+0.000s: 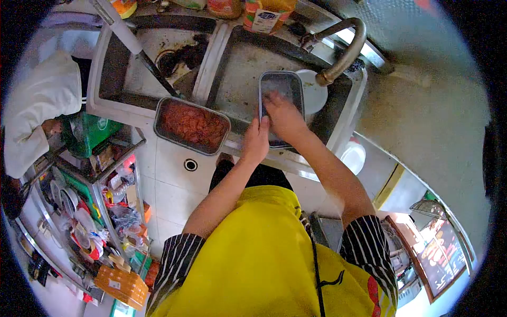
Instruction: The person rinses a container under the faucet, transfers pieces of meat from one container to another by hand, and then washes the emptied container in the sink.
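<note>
Over the right sink basin, a rectangular metal-looking container (283,82) tilts with its open side toward me. My left hand (257,140) grips its near left edge, fingers closed on the rim. Inside the container is my right hand (284,117), its fingers at the inner wall and too smeared to make out. A round white plate (315,92) lies partly behind the container in the basin. To the left, a similar container (224,119) filled with red, marinated-looking meat (193,124) rests at the sink's front edge.
A curved faucet (348,55) reaches over the right basin. Across the left basin (142,79) slants a long pole (124,34). Jars (266,16) line the back. At left, a person in a white sleeve (39,100) stands near a cluttered shelf rack (97,182).
</note>
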### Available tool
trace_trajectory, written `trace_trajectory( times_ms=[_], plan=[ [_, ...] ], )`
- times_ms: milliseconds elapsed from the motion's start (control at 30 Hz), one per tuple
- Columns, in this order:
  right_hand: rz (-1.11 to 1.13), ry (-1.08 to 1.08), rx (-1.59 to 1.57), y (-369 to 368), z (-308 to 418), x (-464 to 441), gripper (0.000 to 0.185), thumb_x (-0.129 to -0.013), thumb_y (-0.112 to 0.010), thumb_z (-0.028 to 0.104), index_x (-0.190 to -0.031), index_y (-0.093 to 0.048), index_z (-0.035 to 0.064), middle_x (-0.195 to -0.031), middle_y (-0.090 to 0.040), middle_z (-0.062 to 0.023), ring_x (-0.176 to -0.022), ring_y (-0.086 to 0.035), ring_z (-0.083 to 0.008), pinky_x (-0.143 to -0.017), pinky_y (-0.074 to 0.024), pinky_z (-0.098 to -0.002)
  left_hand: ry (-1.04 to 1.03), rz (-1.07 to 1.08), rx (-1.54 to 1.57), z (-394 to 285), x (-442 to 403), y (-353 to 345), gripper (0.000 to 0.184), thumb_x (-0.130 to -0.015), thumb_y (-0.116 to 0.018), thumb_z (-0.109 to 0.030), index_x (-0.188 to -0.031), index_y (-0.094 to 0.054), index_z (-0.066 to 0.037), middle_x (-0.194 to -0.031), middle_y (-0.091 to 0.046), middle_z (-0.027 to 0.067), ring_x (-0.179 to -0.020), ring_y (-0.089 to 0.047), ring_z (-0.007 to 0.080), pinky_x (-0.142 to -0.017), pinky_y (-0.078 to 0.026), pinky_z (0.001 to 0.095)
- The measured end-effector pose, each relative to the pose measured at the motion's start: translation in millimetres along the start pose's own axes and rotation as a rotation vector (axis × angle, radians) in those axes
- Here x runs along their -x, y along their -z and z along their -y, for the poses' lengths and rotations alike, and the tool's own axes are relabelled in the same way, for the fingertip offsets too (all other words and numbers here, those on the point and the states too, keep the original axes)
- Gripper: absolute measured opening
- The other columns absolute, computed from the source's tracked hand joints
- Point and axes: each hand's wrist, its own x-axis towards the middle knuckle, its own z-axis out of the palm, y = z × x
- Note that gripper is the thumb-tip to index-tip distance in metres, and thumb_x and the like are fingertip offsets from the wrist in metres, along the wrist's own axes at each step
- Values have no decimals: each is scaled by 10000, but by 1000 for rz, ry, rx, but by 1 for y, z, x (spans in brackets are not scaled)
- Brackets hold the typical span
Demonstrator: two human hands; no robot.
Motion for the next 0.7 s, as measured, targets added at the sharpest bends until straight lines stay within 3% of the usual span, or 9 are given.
trace_trajectory(
  times_ms=[67, 100, 167, 267, 367, 467, 567, 667, 700],
  plan=[
    [-51, 50, -102, -6, -2, -1, 454, -808, -595, 78, -1262, -603, 73, -1289, -598, -220, -1183, -591, -367, -1113, -379, -459, 56, -42, -32, 11, -9, 6, 588, -1047, -389, -477, -1448, -423, -49, -1261, -601, 259, -1181, -573, 407, -994, -433, 431],
    [96, 9, 30, 16, -10, 33, 399, -816, -586, 79, -1212, -631, 81, -1227, -628, -197, -1155, -604, -353, -1102, -387, -461, 135, 39, 77, 8, 11, -20, 578, -1049, -389, -473, -1435, -436, -45, -1265, -605, 243, -1170, -582, 389, -977, -445, 419],
    [207, 43, 166, 31, 0, 25, 303, -830, -569, 82, -1110, -685, 97, -1103, -687, -151, -1098, -630, -327, -1080, -402, -465, 186, 58, 116, 10, 5, -8, 561, -1052, -388, -464, -1409, -464, -38, -1273, -611, 211, -1147, -602, 352, -941, -469, 394],
    [243, 46, 314, 49, 10, 8, 201, -855, -576, 134, -991, -724, 130, -1012, -713, -90, -1065, -637, -295, -1064, -410, -465, 481, 74, 697, 12, -5, -10, 514, -1053, -396, -448, -1397, -481, -76, -1301, -607, 154, -1135, -610, 310, -933, -496, 431],
    [236, 47, 291, 64, 13, -10, 179, -878, -580, 195, -941, -732, 123, -1000, -707, -96, -1019, -640, -307, -1055, -412, -481, 676, 207, 1081, -14, 2, -2, 451, -1051, -407, -422, -1388, -485, -132, -1354, -569, 96, -1169, -587, 283, -906, -531, 496],
    [255, -14, 8, 89, 36, -30, 218, -903, -568, 234, -961, -721, 89, -928, -700, -138, -933, -642, -362, -1034, -422, -502, 683, 241, 1267, -15, 2, 2, 411, -1054, -395, -386, -1396, -465, -169, -1374, -540, 81, -1192, -566, 304, -888, -550, 556],
    [165, 146, -90, 89, 50, -46, 249, -918, -554, 252, -959, -711, 63, -869, -687, -187, -865, -637, -412, -968, -464, -492, 584, 244, 1483, 9, -6, -2, 403, -1050, -412, -369, -1396, -455, -167, -1378, -533, 85, -1268, -509, 335, -990, -495, 579],
    [-69, 175, -261, 93, 62, -48, 279, -924, -528, 277, -867, -677, 48, -843, -688, -201, -790, -645, -429, -787, -529, -524, 672, 302, 1757, 14, -8, -7, 380, -1052, -389, -356, -1374, -468, -172, -1378, -532, 96, -1244, -527, 337, -990, -496, 577],
    [48, 73, -203, 87, 58, -48, 277, -929, -532, 279, -901, -685, 50, -853, -687, -206, -819, -644, -431, -791, -522, -514, 684, 315, 1724, 17, -7, -11, 373, -1053, -384, -352, -1363, -473, -166, -1377, -532, 102, -1236, -532, 337, -980, -505, 569]
  ],
)
